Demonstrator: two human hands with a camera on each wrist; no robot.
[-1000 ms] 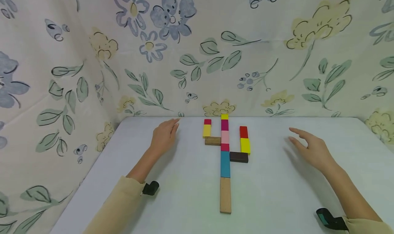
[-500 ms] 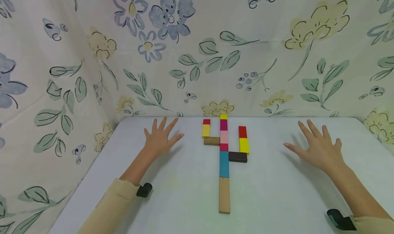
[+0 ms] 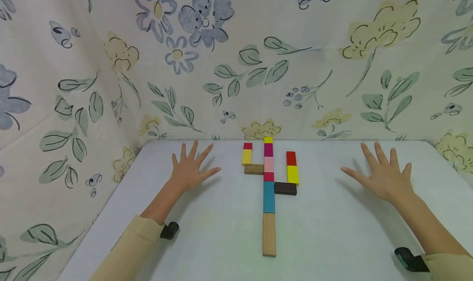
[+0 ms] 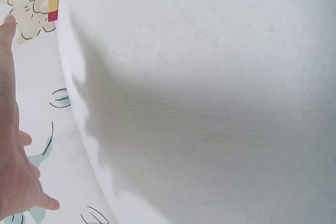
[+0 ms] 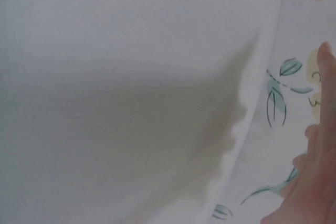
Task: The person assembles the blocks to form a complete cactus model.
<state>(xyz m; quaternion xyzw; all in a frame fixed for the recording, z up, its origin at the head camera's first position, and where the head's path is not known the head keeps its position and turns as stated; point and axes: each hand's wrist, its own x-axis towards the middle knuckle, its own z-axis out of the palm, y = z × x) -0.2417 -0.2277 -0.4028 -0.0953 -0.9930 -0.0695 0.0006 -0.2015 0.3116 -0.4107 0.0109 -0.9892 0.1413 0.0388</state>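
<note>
Both hands are held over the table with fingers spread, and neither holds anything. My left hand (image 3: 188,170) is left of a flat arrangement of coloured blocks; my right hand (image 3: 386,176) is farther off on its right. The arrangement's central column runs from a tan block (image 3: 269,234) at the near end through a blue block (image 3: 269,197) and a pink block (image 3: 268,164) to a yellow tip. A brown block (image 3: 254,169) branches left, with a yellow block (image 3: 246,157) and a red one beyond it. A dark block (image 3: 285,188) branches right, topped by yellow and red blocks (image 3: 291,158).
The white table (image 3: 214,240) ends at a floral curtain (image 3: 236,59) behind the column's far tip. Black wrist devices sit at both cuffs, such as the right one (image 3: 410,259). Hand shadows fall on the table in both wrist views.
Both hands have spread their fingers wide, from closer-together fingers a second ago. The left hand has shifted slightly left, the right slightly outward. The blocks stay in place.
</note>
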